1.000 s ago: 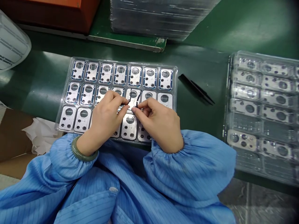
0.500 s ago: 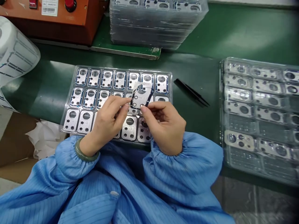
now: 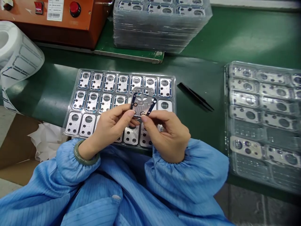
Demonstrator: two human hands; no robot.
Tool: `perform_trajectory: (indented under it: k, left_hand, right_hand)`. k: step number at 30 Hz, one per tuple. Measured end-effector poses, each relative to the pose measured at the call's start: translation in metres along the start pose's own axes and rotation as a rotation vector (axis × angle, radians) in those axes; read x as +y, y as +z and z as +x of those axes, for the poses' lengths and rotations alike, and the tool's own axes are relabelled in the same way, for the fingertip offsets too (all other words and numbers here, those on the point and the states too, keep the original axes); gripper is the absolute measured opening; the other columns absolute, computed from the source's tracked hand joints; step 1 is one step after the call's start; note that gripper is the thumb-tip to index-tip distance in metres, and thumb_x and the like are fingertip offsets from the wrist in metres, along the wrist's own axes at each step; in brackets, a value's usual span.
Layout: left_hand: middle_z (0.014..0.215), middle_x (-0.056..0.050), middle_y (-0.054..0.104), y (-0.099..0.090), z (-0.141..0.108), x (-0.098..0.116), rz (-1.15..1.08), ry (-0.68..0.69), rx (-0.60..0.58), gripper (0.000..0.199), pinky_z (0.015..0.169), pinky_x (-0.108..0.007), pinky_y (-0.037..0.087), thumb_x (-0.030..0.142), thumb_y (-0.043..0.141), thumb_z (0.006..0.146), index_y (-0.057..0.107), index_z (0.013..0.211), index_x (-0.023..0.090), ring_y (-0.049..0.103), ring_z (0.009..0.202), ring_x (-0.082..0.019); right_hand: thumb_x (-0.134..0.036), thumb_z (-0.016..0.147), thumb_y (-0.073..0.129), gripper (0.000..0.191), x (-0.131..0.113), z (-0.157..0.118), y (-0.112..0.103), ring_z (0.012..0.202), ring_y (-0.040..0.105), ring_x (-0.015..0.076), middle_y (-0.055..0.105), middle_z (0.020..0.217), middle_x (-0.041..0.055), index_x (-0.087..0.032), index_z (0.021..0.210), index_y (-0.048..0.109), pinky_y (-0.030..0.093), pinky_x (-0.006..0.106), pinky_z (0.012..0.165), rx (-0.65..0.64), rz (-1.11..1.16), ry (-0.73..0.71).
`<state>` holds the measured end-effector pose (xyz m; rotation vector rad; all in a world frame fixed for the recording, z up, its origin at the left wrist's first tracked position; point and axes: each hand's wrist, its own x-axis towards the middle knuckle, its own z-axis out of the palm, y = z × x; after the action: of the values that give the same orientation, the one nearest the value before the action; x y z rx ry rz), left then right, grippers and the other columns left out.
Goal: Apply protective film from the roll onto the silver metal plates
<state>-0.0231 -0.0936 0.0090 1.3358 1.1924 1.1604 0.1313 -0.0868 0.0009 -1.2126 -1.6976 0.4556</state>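
Between my hands is a small silvery plate (image 3: pixel 144 105) with round holes and a dark blue frame-shaped strip along its edges. It is raised and tilted above a clear plastic tray (image 3: pixel 174 94) holding rows of similar metal plates. My left hand (image 3: pixel 111 127) is closed on the plate's lower left side, thumb in front and fingers partly behind. My right hand (image 3: pixel 168 131) pinches at the lower right edge; whether it grips the plate or only the strip I cannot tell. Many plates in the tray's upper rows have blue edging; those in the front row look plain.
Black tweezers (image 3: pixel 195 96) lie right of the tray. Another clear tray (image 3: pixel 249 130) of plates is at the far right. Behind stand stacked trays (image 3: pixel 160 33) and an orange box (image 3: pixel 77 26) with a red knob. A label roll (image 3: pixel 22 51) and a carton with crumpled paper (image 3: pixel 45 139) are at left.
The held plate has tilted and looks darker. My left thumb and fingers have moved in onto its lower left side. My right hand stays pinched at the lower right edge. The camera view has shifted slightly.
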Motion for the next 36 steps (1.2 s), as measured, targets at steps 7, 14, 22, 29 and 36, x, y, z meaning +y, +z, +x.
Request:
perform_trajectory:
  k: [7,14,22,29,36]
  left_hand:
    - [0.069,0.0,0.072,0.0009,-0.0017,0.0029,-0.027,0.003,0.011,0.017,0.065,-0.023,0.061,0.03,0.051,0.092,0.062,0.093,0.017,0.071,0.066,-0.014]
    - [0.068,0.001,0.072,0.0008,-0.0013,0.0021,-0.016,0.027,0.034,0.014,0.063,-0.023,0.06,0.031,0.052,0.091,0.059,0.091,0.019,0.071,0.063,-0.013]
    - [0.07,0.0,0.071,-0.0003,-0.0012,0.0002,-0.027,0.019,0.01,0.016,0.064,-0.026,0.061,0.033,0.05,0.092,0.058,0.093,0.019,0.071,0.065,-0.014]
    - [0.071,0.003,0.068,0.0,-0.0011,-0.0011,0.039,0.088,0.164,0.01,0.057,-0.022,0.057,0.03,0.053,0.091,0.056,0.09,0.021,0.068,0.059,-0.011]
    - [0.069,0.002,0.066,0.0003,-0.0033,-0.0026,0.054,0.108,0.14,0.01,0.056,-0.022,0.054,0.03,0.049,0.093,0.053,0.09,0.02,0.066,0.058,-0.01]
  right_hand:
    - [-0.027,0.083,0.065,0.003,0.0002,-0.0009,-0.0004,0.059,0.063,0.0142,0.07,0.077,-0.0009,-0.025,0.085,0.066,0.053,0.028,0.057,-0.016,0.003,0.015]
    - [-0.026,0.083,0.064,0.003,-0.0006,-0.0011,-0.001,0.059,0.063,0.0144,0.069,0.076,-0.0007,-0.026,0.086,0.066,0.053,0.029,0.057,-0.031,0.02,0.013]
    - [-0.023,0.084,0.064,0.006,-0.0005,-0.0011,-0.0005,0.061,0.064,0.0144,0.07,0.077,-0.0008,-0.026,0.088,0.066,0.053,0.028,0.058,-0.034,0.026,-0.035]
    - [-0.016,0.082,0.065,0.009,0.0013,0.0015,-0.0021,0.063,0.065,0.0141,0.07,0.076,-0.0019,-0.025,0.086,0.065,0.052,0.026,0.059,-0.124,0.085,-0.123]
    - [-0.013,0.081,0.066,0.01,0.0027,0.002,-0.002,0.058,0.061,0.0116,0.067,0.072,-0.0022,-0.022,0.085,0.062,0.05,0.023,0.054,-0.135,0.09,-0.135]
